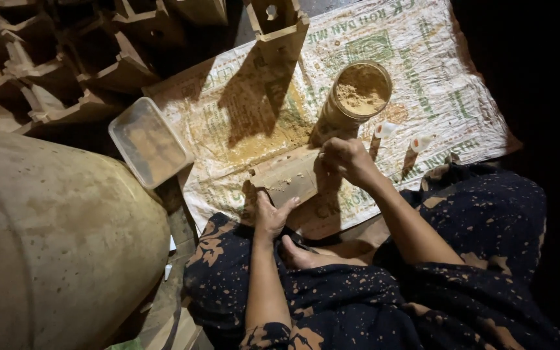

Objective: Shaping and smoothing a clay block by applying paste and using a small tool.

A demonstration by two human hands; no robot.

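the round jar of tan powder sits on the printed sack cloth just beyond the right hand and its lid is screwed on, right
Not quite. In the head view the round jar has no lid: it stands open, with the tan powder showing inside. The rest holds: it sits on the printed sack cloth, just beyond the right hand.

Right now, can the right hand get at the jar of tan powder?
Probably yes: the right hand sits just below the open jar, on the brown paper bag, with nothing between them.
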